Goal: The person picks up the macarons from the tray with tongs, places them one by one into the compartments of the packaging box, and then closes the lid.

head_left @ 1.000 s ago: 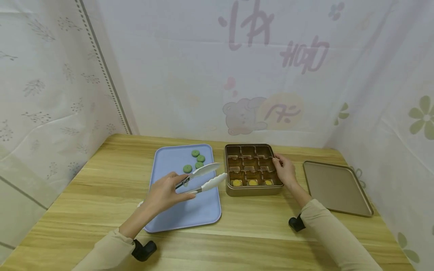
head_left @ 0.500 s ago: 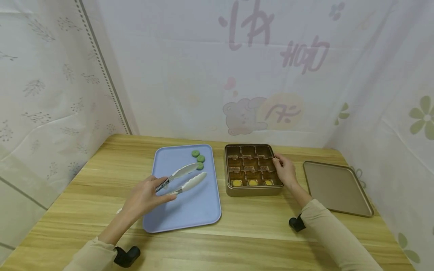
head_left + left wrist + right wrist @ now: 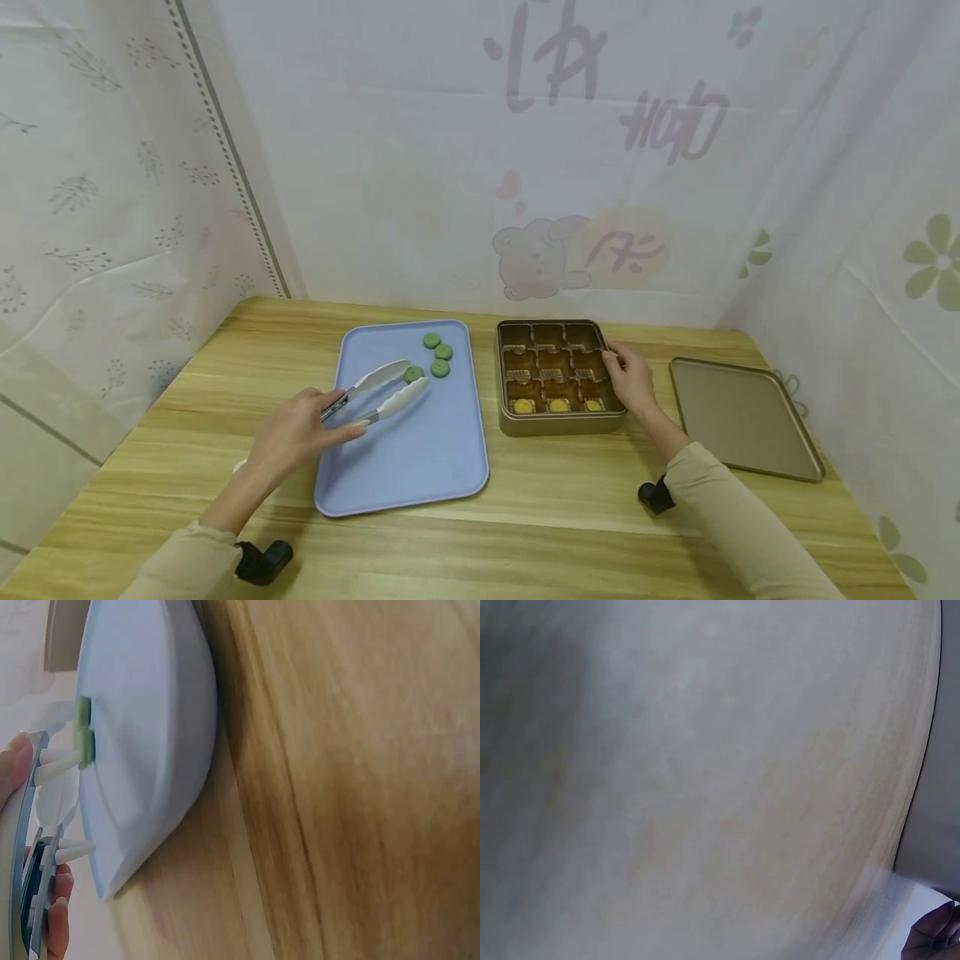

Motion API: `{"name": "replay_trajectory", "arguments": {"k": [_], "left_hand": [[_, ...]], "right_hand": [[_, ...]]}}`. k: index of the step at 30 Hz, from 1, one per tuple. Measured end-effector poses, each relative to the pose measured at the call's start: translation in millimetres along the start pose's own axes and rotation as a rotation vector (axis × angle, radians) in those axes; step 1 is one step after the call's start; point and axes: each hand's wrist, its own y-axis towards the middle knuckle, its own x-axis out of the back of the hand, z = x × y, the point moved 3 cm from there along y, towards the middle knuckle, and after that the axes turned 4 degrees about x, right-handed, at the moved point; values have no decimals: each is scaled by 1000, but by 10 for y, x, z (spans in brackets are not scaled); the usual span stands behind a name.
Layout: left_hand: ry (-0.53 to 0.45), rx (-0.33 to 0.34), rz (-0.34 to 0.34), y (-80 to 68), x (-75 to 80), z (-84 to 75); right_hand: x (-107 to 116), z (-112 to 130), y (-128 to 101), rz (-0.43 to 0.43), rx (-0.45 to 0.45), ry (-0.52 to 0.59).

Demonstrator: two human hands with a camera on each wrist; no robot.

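My left hand (image 3: 291,439) holds a pair of tongs (image 3: 399,398) with white scalloped tips over the blue tray (image 3: 420,475). The tips stand apart, one on either side of a round green cookie (image 3: 413,374). Several more green cookies (image 3: 443,352) lie just beyond it toward the tray's back right. At the brown tin box (image 3: 562,424), my right hand (image 3: 632,379) grips the right rim, thumb on the edge. A clear divided insert fills the box, and yellow cookies (image 3: 559,405) sit in its three front compartments. The left wrist view shows the tongs (image 3: 46,825) between thumb and fingers.
A flat brown lid (image 3: 746,417) lies on the wooden table (image 3: 555,533) to the right of the box. Patterned curtains (image 3: 390,167) hang behind and at both sides. The tray and the box stand a small gap apart.
My left hand has moved left with the tongs, drawing back from near the box to the front green cookie, which now shows between the tips. My right hand has stayed on the box.
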Motion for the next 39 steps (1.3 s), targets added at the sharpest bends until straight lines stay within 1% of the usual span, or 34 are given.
{"name": "replay_trajectory", "arguments": {"k": [8,13,20,33,37,39], "left_hand": [[18,-12,-3,96,-8,63],[27,-16,7,131,4,60],[52,-39,21,176,3,51],[46,-55,52,247,18,16],[56,-66,52,258,18,12],[58,-67,52,258,16,11]], "right_hand": [[-2,-20,22,-3,4,-6],[-8,-31,32,-15,8,-12],[-6,-41,33,-9,8,-10],[7,-4,12,-9,2,6],[13,-3,-5,-19,30,35],[22,2,-19,-42,67,57]]}}
